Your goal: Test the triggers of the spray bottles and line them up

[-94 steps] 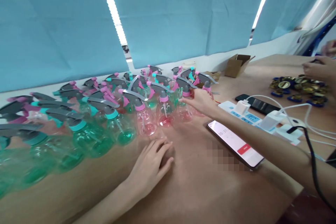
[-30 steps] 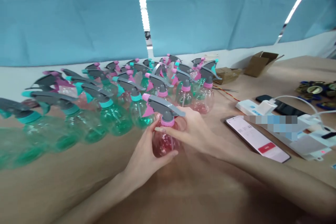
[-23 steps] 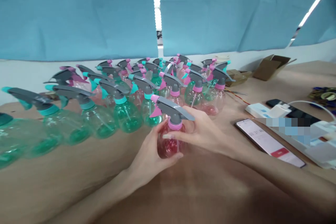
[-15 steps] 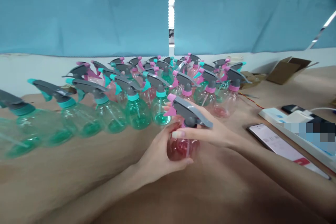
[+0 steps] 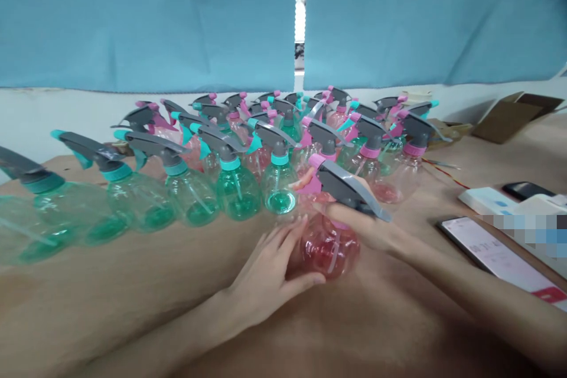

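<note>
A pink spray bottle (image 5: 330, 248) with a grey trigger head and pink nozzle stands upright in front of me, red-tinted at its lower part. My right hand (image 5: 358, 218) wraps round its neck below the trigger head; some fingertips show on the far side of the neck. At the bottle's left side is my left hand (image 5: 270, 266), fingers and thumb apart in a loose curve. Its thumb tip overlaps the base in view, and I cannot tell whether it touches. Just behind stands a green spray bottle (image 5: 280, 192) with a turquoise collar.
Several more green spray bottles (image 5: 190, 195) stretch left in a row, with pink and green ones crowded behind. On the right lie a phone (image 5: 482, 248) and a white power strip (image 5: 487, 201). A cardboard box (image 5: 509, 115) sits at the back right, below a blue curtain (image 5: 155, 23).
My left hand has loosened from the pink spray bottle, its fingers now off the bottle's front. The bottle and my right hand appear slightly further right, as does the whole view.
</note>
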Demonstrator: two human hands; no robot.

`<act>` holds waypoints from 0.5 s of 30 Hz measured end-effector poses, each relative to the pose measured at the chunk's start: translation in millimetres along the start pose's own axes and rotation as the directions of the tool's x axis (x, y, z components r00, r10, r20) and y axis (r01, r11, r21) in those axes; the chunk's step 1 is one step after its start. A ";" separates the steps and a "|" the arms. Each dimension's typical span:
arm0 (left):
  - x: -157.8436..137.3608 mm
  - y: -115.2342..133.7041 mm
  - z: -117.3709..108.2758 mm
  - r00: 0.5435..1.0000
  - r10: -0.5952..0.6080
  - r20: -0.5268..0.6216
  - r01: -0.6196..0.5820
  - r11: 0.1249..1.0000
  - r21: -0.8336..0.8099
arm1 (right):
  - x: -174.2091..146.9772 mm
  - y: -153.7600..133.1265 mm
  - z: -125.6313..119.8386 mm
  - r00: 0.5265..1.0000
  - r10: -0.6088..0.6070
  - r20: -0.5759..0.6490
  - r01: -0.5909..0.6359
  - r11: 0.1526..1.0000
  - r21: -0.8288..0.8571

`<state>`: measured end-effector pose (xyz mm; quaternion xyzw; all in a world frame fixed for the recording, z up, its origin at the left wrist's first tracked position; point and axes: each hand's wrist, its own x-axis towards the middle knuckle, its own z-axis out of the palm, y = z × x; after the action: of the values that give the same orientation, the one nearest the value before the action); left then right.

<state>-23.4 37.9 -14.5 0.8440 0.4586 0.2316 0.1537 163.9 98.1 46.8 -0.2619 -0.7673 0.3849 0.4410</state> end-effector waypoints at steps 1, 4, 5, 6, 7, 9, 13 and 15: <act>-0.4 -2.4 1.3 1.000 -0.004 0.019 0.003 0.999 0.053 | 0.4 -0.1 -2.7 1.000 0.006 -0.028 -0.006 1.000 -0.022; -0.9 -7.3 3.9 0.997 -0.013 0.074 0.001 0.987 0.160 | 0.9 -8.1 -8.2 0.994 0.008 -0.111 -0.016 0.998 -0.068; -0.8 -8.2 4.5 0.997 -0.008 0.079 -0.007 0.983 0.182 | 0.9 -11.9 -9.0 0.993 0.019 -0.113 -0.027 0.997 -0.074; -0.6 -8.7 5.0 0.997 0.003 0.079 -0.019 0.980 0.199 | 0.8 -15.3 -9.3 0.994 0.024 -0.106 -0.033 0.996 -0.081; -0.3 -8.9 5.4 0.997 0.011 0.077 -0.027 0.977 0.211 | 0.6 -17.9 -9.2 0.995 0.024 -0.098 -0.033 0.995 -0.089; 0.2 -8.6 5.9 0.997 0.016 0.075 -0.033 0.972 0.231 | 0.1 -20.2 -8.5 0.996 0.003 -0.091 -0.013 0.995 -0.103; 0.3 -6.6 6.2 0.996 0.008 0.090 -0.031 0.964 0.264 | -0.9 -17.9 -8.0 0.994 -0.020 -0.109 0.008 0.993 -0.114; 0.2 -6.0 6.1 0.995 0.010 0.095 -0.036 0.961 0.274 | -1.2 -16.1 -8.8 0.994 -0.037 -0.101 0.026 0.994 -0.110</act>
<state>-24.3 41.0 -22.5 0.8723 0.4689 0.1280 0.0532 171.2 91.3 62.2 -0.2927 -0.7675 0.3216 0.4710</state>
